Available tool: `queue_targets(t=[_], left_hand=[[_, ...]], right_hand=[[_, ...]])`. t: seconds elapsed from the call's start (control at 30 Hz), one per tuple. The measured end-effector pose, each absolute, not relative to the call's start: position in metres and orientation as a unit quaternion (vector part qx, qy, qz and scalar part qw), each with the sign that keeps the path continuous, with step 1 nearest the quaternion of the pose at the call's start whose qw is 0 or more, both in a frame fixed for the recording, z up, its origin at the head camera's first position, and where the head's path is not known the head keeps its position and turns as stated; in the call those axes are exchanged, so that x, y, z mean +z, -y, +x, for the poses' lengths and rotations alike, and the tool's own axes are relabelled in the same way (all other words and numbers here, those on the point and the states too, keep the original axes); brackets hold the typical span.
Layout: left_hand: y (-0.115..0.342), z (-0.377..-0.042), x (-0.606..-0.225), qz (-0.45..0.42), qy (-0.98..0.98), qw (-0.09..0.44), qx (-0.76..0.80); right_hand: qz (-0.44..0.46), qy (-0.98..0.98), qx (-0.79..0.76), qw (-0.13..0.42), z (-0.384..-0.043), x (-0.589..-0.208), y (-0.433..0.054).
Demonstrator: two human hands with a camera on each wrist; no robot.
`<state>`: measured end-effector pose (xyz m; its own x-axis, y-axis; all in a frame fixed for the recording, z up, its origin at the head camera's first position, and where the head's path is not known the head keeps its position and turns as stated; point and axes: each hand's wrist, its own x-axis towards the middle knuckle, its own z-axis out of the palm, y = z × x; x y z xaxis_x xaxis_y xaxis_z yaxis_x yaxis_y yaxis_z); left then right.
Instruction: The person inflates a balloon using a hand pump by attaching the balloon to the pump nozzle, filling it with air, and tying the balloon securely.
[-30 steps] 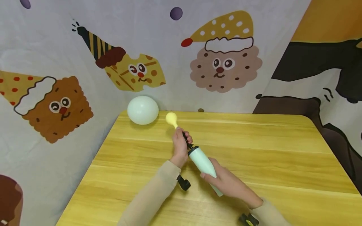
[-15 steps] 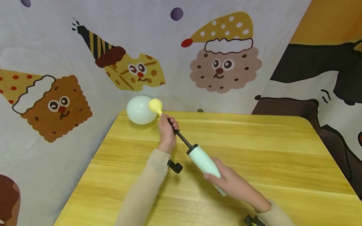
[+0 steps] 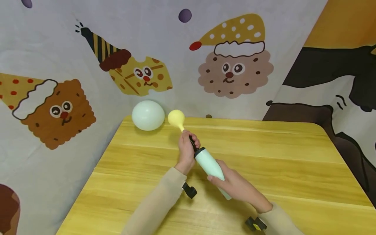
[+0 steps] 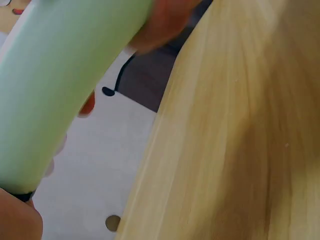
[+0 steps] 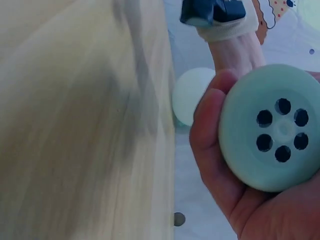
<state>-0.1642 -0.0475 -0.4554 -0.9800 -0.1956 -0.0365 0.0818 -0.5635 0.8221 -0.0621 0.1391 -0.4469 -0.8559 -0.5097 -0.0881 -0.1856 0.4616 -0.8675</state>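
A mint-green balloon pump (image 3: 210, 164) with a black collar slants across the middle of the head view. My right hand (image 3: 235, 184) grips its body near the lower end; the round base with several holes (image 5: 270, 130) faces the right wrist camera. With my left hand (image 3: 187, 147) I hold the black nozzle end together with the neck of a small, partly inflated yellow balloon (image 3: 176, 118). Close up in the left wrist view, the pump body (image 4: 65, 85) hides most of the left hand. How the balloon's neck sits on the nozzle is covered by the fingers.
An inflated pale mint balloon (image 3: 148, 115) sits at the table's far left corner, against a cloth backdrop (image 3: 179, 58) printed with cartoon biscuits. The wooden table (image 3: 279, 156) stretches out beneath both hands. Each wrist wears a black camera mount (image 3: 189, 190).
The left hand moved up and left, exposing the black rod, then came back to the pump's collar. The yellow balloon has grown. The right hand keeps its grip with little movement.
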Motion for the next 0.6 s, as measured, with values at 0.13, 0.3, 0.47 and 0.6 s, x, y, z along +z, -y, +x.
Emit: queue_targets(t=[0.13,0.3,0.47,0.6], left_hand=[[0.052,-0.169,-0.456,0.064,0.471,0.088,-0.875],[0.071,-0.183,-0.443,0.063,0.46,0.125,-0.877],[0.1,-0.195,-0.432,0.07,0.428,0.186,-0.882],[0.102,-0.195,-0.435,0.08,0.41,0.195,-0.887]], right_hand=[[-0.19,-0.835,-0.487,0.17,-0.064,-0.448,-0.131],[-0.174,-0.834,-0.493,0.176,-0.053,-0.444,-0.135],[-0.172,-0.858,-0.451,0.174,-0.034,-0.444,-0.156],[-0.183,-0.874,-0.423,0.15,-0.028,-0.447,-0.162]])
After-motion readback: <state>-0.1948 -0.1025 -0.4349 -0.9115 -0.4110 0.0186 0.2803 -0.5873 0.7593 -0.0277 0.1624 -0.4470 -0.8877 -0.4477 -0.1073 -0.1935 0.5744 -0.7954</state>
